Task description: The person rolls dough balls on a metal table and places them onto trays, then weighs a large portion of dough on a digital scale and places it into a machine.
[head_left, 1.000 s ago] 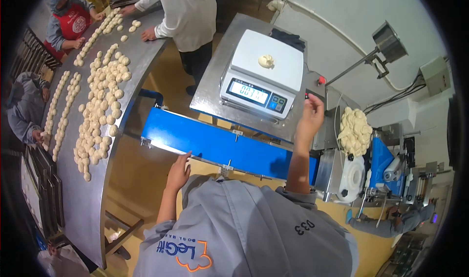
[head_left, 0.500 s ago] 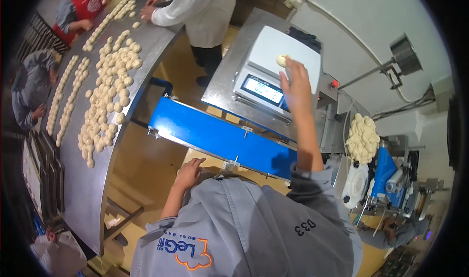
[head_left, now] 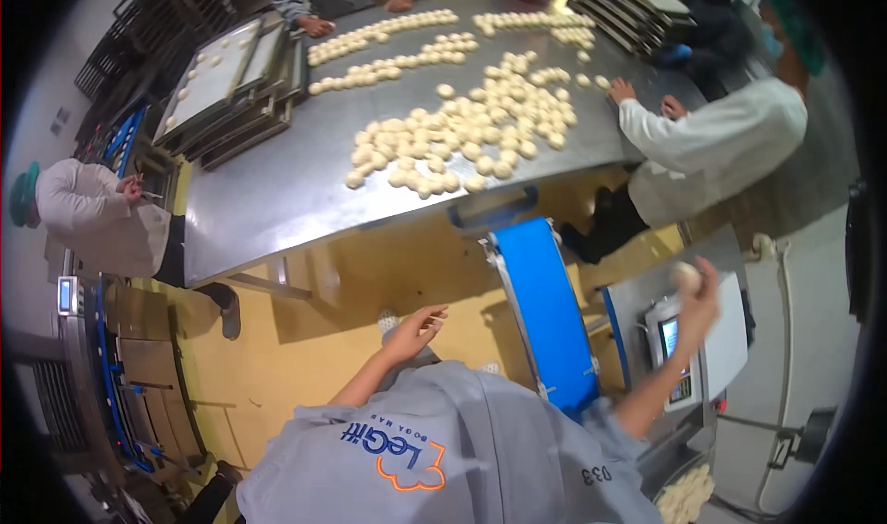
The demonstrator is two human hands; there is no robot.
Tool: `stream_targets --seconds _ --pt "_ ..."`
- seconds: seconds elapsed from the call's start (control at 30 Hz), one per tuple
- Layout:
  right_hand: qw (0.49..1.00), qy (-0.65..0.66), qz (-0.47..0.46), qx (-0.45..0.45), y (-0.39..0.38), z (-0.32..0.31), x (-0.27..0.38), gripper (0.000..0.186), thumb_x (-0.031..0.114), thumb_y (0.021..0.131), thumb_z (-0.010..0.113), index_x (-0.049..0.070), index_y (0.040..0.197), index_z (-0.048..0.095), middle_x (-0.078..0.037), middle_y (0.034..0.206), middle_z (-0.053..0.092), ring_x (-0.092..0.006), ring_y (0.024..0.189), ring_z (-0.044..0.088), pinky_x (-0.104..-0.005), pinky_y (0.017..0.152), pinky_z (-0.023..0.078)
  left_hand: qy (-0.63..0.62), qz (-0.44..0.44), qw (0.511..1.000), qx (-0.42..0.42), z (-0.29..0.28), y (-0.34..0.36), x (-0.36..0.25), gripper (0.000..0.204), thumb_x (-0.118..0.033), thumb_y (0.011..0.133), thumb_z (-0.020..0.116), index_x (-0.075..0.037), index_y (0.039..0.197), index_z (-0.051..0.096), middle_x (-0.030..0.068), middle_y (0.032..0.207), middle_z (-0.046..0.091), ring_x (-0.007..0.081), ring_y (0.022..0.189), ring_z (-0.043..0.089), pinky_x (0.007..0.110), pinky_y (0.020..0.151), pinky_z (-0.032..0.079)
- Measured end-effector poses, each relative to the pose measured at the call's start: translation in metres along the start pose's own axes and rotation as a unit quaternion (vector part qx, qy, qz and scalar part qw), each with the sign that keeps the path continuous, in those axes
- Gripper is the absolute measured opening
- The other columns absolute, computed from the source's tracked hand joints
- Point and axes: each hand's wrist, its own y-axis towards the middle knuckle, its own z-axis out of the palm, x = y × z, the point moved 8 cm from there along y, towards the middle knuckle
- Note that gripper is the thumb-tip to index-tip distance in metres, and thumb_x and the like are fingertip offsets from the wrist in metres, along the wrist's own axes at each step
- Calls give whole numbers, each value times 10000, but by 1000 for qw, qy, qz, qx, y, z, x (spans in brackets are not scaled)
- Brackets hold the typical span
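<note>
A pale dough ball is between the fingers of my right hand, which is raised over the near side of a white bench scale. The scale's lit display lies beside my right wrist, partly covered by the hand and forearm. My left hand hangs in front of my body over the floor, fingers loosely stretched and holding nothing. Between the two hands runs a narrow blue conveyor belt. Its far end reaches close to the steel table.
Many dough balls lie in a heap and in rows on the table. Stacked trays stand at its left end. Co-workers stand around the table; one in a white coat works at its right. A dough mass sits at lower right.
My view has swung left toward the table. My right hand has taken the dough ball off the scale and lifted it. My left hand stays empty.
</note>
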Motion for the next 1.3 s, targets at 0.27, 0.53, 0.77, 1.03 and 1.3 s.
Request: stream_targets --seconds 0.27,0.53,0.77,1.03,1.3 --pt "827 333 -42 450 -245 410 222 657 -2 872 760 49 1468 489 -63 1123 668 -136 1034 640 -286 905 528 -224 99 948 -205 -191 -10 -88 467 -139 995 673 -36 1430 538 91 1332 606 164 1184 597 305 977 509" --pt "621 308 101 714 -317 544 303 524 154 982 699 60 1465 518 -93 1204 684 -157 1163 610 -306 1018 478 -238 87 911 -326 -331 -61 -46 422 -151 1023 629 46 1391 561 140 1301 642 232 1183 626 344 1031 494" --pt "618 386 230 646 -329 601 303 511 237 1025 633 65 1487 497 -125 1374 603 -206 1215 587 -341 1080 436 -566 135 791 -189 -370 -15 -36 427 -49 1025 581 26 1425 451 195 1344 596 270 1198 628 379 1033 539" --pt "797 226 29 559 -241 649 302 397 318 945 753 31 1201 654 -73 1012 727 -146 966 670 -302 866 537 67 122 885 -445 -426 15 -71 630 -44 864 756 -4 1410 445 184 1320 598 346 1161 625 422 990 513" --pt "603 393 220 659 -267 705 323 803 415 957 726 140 1595 324 -80 1145 699 -186 1050 636 -278 935 463 130 190 917 -327 -470 49 -103 344 -86 892 751 -16 1220 676 174 1173 706 300 1118 667 408 972 518"
